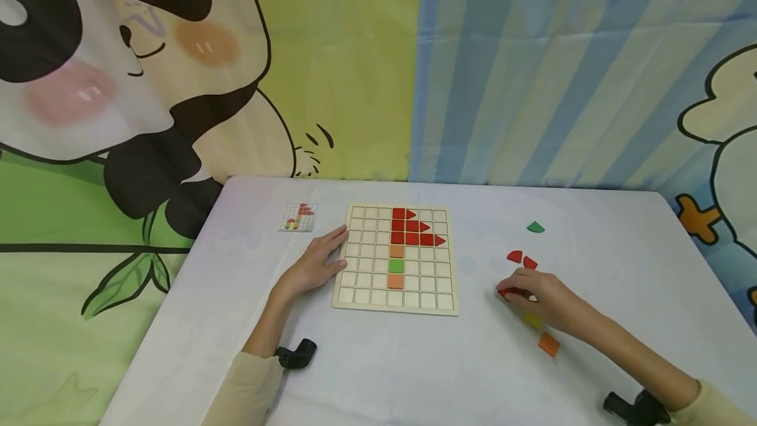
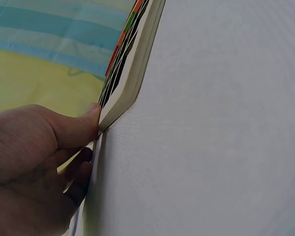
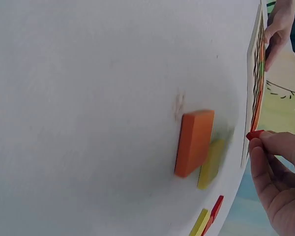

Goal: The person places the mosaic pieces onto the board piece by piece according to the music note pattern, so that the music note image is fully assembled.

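A wooden grid board (image 1: pixel 428 288) lies on the white table, with red, orange and green tiles in its squares. My left hand (image 1: pixel 313 261) rests at the board's left edge, fingers and thumb touching the rim; the left wrist view shows the thumb (image 2: pixel 81 125) against the board's side. To the right of the board, my right hand (image 1: pixel 541 294) pinches a small red tile (image 3: pixel 254 134) between thumb and fingers, just above the table. The tile's full shape is hidden by the fingers. Beneath and beside that hand lie a yellow tile (image 1: pixel 532 319) and an orange tile (image 1: pixel 549 345).
Two red quarter-round tiles (image 1: pixel 515 256) lie just beyond the right hand, and a green quarter-round tile (image 1: pixel 535 227) farther back. A small pattern card (image 1: pixel 298 217) lies left of the board. Printed curtains (image 1: pixel 532 71) hang behind the table (image 1: pixel 414 373).
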`<move>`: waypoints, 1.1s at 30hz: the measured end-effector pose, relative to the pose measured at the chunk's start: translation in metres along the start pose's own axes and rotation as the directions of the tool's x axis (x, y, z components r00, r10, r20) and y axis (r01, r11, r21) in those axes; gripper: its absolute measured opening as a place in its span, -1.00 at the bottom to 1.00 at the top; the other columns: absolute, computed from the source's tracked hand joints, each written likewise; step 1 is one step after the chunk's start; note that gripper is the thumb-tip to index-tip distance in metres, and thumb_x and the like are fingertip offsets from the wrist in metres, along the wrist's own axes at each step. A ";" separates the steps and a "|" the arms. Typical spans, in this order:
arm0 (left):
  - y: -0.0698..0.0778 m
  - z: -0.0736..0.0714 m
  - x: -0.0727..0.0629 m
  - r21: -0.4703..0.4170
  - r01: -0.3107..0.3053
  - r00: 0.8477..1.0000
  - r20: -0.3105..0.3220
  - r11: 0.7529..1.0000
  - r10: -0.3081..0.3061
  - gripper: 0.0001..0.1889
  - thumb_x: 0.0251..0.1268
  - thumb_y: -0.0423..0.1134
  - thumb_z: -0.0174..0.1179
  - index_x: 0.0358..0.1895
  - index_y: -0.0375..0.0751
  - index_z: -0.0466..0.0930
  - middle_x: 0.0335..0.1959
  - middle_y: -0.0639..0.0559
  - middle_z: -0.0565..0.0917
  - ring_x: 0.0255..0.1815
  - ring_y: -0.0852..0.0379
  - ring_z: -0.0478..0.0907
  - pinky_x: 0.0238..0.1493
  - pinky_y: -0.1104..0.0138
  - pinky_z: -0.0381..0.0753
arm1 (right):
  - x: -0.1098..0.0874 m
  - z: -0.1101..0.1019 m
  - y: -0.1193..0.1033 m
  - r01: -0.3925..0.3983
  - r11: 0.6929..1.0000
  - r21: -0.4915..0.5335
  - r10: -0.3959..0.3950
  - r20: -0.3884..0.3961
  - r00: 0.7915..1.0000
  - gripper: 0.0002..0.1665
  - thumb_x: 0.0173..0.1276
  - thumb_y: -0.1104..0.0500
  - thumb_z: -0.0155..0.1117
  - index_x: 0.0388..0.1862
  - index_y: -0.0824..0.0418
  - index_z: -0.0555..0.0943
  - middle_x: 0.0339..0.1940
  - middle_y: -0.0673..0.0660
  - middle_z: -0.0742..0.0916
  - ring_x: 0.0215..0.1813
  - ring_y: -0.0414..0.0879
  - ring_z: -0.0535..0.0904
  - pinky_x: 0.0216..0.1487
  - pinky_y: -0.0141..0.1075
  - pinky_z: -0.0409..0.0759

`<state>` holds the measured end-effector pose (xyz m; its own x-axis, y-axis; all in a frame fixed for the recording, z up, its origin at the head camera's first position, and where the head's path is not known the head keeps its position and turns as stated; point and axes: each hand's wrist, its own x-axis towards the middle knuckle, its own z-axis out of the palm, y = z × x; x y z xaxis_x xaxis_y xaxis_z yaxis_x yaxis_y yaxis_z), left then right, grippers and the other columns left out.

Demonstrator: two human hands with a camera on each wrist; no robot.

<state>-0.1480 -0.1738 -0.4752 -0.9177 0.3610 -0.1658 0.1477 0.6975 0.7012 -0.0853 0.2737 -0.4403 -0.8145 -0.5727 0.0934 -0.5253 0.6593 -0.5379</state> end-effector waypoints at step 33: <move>-0.001 -0.001 0.000 0.012 -0.022 1.000 0.007 1.000 0.022 -0.31 0.52 -0.35 0.16 0.62 -0.35 0.13 0.71 -0.16 0.06 0.67 -0.30 0.01 0.61 -0.19 0.09 | 0.108 0.080 -0.087 0.249 0.968 0.023 -0.249 0.135 0.959 -0.79 0.34 0.30 0.45 -0.06 0.28 0.74 -0.17 0.07 0.79 -0.21 -0.19 0.64 -0.14 -0.42 0.64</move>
<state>-0.1486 -0.1748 -0.4752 -0.9117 0.3803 -0.1555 0.1721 0.6972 0.6959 -0.1080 0.1149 -0.4506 -0.6169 -0.7792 0.1109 -0.7056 0.4850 -0.5167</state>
